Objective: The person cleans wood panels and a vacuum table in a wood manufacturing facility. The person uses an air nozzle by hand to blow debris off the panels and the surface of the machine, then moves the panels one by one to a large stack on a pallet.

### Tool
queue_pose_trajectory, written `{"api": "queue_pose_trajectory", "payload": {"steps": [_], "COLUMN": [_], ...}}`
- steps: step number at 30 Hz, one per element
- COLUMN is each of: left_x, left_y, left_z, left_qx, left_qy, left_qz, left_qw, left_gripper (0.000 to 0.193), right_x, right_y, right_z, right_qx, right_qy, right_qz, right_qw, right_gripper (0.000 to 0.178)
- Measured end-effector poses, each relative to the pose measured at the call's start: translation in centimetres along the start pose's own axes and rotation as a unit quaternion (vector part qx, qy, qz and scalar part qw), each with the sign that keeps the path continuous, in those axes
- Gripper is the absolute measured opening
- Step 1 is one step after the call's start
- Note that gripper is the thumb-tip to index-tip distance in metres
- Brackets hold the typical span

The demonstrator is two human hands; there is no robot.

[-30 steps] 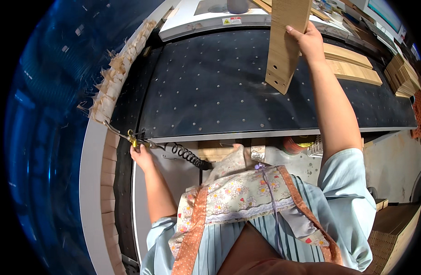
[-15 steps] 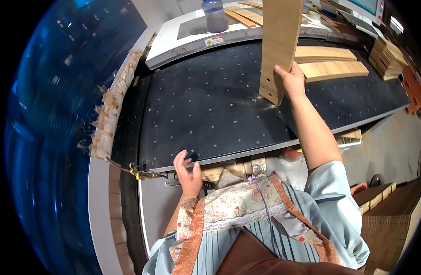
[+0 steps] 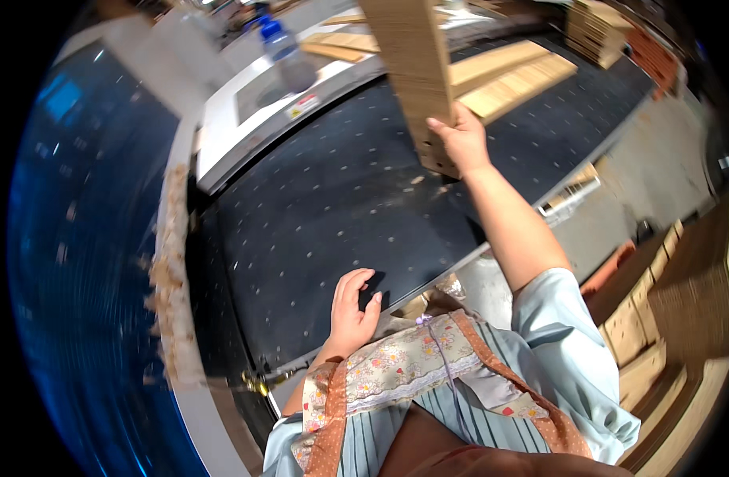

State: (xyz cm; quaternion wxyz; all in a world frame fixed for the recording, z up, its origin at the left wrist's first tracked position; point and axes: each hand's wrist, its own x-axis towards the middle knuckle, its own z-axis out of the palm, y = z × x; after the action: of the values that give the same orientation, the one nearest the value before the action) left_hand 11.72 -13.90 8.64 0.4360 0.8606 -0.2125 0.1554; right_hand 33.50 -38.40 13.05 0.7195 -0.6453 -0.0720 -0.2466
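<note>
Head view. Right hand (image 3: pixel 464 143): closed on 1 long wooden board (image 3: pixel 412 71), gripping low at its right edge, thumb on the broad near face, the other fingers mostly hidden behind. Board stands on end, leaning a little; it rises above the right hand and out of the upper edge of view. Small dark holes near its lower end, just below and left of the thumb; blurred, count uncertain. Cannot tell whether that end touches the table (image 3: pixel 324 215).

Left hand (image 3: pixel 355 314): empty, fingers loosely curved, thumb apart, over the near edge of the table; contact with the top unclear. Brass fitting (image 3: pixel 257 384) below and left of it.

Around the right hand: 2 pale planks (image 3: pixel 523 86) lying just beyond; board stack (image 3: pixel 591 36) farther out to the right. Blue-capped bottle (image 3: pixel 289 60) well beyond the left hand.

Handling (judged): board stiff, moderate weight, 1 hand enough for short holds. Length makes it top-heavy from this low grip; likely to tip or twist. Smooth face may slip if dusty. Better hold: both long edges near mid-length, or 2 hands spaced apart, fingers clear of the holes. Corners probably dent if dropped.
</note>
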Motion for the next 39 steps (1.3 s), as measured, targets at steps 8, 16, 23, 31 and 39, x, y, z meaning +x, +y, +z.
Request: {"api": "queue_pose_trajectory", "payload": {"steps": [8, 16, 23, 31, 39], "left_x": [7.2, 11.4, 11.6, 11.4, 10.8], "left_y": [3.3, 3.9, 2.8, 3.2, 4.1], "left_z": [6.2, 14.1, 17.3, 17.8, 18.0], "left_qx": [0.023, 0.076, 0.202, 0.245, 0.233], "left_qy": [-0.325, -0.425, -0.413, -0.416, -0.397], "left_qz": [0.198, 0.374, 0.420, 0.398, 0.343], "left_qw": [0.924, 0.821, 0.782, 0.780, 0.819], "left_gripper": [0.041, 0.048, 0.048, 0.040, 0.039], "right_x": [-5.8, -27.0, -54.7, -58.1, -50.7], "right_y": [-4.4, -7.8, -2.0, -3.9, -4.9], "right_z": [-7.9, -25.6, -36.2, -42.2, -42.3], "right_qx": [-0.026, -0.108, -0.303, -0.252, -0.478], "right_qy": [0.126, 0.482, 0.695, 0.687, 0.455], "right_qz": [-0.071, -0.055, 0.203, 0.408, 0.605], "right_qw": [0.989, 0.868, 0.620, 0.546, 0.444], "right_gripper": [0.025, 0.042, 0.043, 0.046, 0.093]}}
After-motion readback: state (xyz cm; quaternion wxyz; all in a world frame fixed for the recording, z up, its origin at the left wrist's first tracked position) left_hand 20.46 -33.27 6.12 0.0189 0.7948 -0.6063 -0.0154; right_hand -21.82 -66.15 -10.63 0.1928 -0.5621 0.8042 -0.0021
